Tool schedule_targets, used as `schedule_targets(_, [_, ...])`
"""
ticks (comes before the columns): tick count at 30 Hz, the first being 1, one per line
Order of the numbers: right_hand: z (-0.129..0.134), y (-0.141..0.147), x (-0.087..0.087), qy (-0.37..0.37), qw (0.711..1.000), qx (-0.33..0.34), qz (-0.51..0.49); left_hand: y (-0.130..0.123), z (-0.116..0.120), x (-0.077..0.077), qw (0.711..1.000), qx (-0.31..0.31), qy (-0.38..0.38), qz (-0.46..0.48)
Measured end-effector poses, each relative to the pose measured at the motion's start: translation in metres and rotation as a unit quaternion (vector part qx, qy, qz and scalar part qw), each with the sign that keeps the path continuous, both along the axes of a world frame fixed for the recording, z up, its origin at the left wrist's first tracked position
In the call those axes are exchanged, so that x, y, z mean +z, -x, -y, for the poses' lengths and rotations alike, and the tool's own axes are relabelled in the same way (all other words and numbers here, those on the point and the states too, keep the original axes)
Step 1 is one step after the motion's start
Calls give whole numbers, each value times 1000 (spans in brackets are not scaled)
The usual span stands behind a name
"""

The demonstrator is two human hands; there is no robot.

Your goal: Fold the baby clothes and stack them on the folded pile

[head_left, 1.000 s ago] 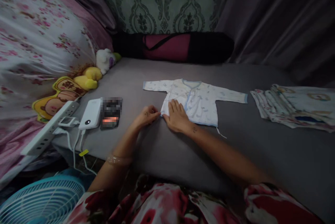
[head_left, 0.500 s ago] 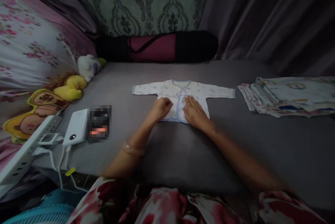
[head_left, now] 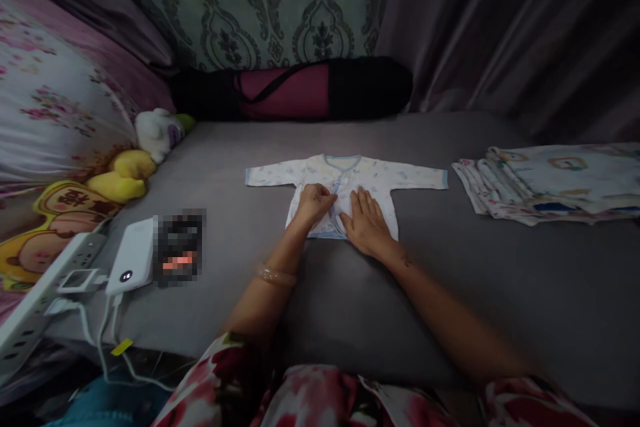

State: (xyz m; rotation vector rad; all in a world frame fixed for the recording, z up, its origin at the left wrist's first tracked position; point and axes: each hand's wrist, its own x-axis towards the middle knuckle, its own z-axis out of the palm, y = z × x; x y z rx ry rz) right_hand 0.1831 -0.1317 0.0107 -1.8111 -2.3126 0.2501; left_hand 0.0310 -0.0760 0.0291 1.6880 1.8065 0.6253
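A small white baby shirt (head_left: 376,177) with blue trim and a faint print lies face up on the grey bed sheet, both sleeves spread out sideways. My left hand (head_left: 315,204) is closed in a pinch at the shirt's blue-edged front opening, near the middle of the chest. My right hand (head_left: 369,222) lies flat with fingers stretched on the right front panel, its thumb close to the blue edging. The hands cover part of the lower front.
Folded printed cloths (head_left: 555,180) are stacked at the right. A power bank (head_left: 131,255), a power strip (head_left: 50,294) with cables and a blurred-out item (head_left: 179,247) are at the left, beside plush toys (head_left: 123,174). A black and maroon long bag (head_left: 295,90) lies along the wall.
My left hand has moved right to the shirt's front opening, shifting the blue edge slightly. My right hand's fingers are spread flatter on the panel. The view has shifted a little.
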Motion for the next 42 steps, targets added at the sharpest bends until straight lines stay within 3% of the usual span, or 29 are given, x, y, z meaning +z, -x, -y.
schedule_targets(9, [7, 2, 3, -27, 999, 20, 31, 6, 4, -6, 993, -14, -70, -94])
schedule_targets(14, [16, 5, 11, 5, 997, 61, 35, 8, 6, -5, 991, -42, -67, -108])
schedule_targets(20, [64, 11, 32, 79, 988, 130, 1, 8, 8, -6, 988, -52, -74, -125])
schedule_targets(23, [90, -4, 51, 110, 970, 214, -45, 8, 12, -5, 986, -53, -87, -131])
schedule_targets(25, [98, -22, 59, 111, 965, 224, -84, 6, 15, -1, 983, -41, -113, -136])
schedule_targets(28, [91, -53, 55, 48, 984, 133, -111, -5, 23, 8, 971, -28, -189, -142])
schedule_targets(32, [61, -78, 30, -57, 997, 43, -35, -34, 36, 8, 946, -152, -255, -128])
schedule_targets(34, [52, -79, 19, -51, 998, 38, 9, -47, 41, -1, 930, -202, -266, -150])
schedule_targets(37, [50, -76, 10, -2, 998, 48, 37, -56, 46, -19, 917, -227, -259, -200])
schedule_targets(42, [40, -86, 17, 41, 996, 79, -16, -54, 48, -32, 902, -247, -237, -264])
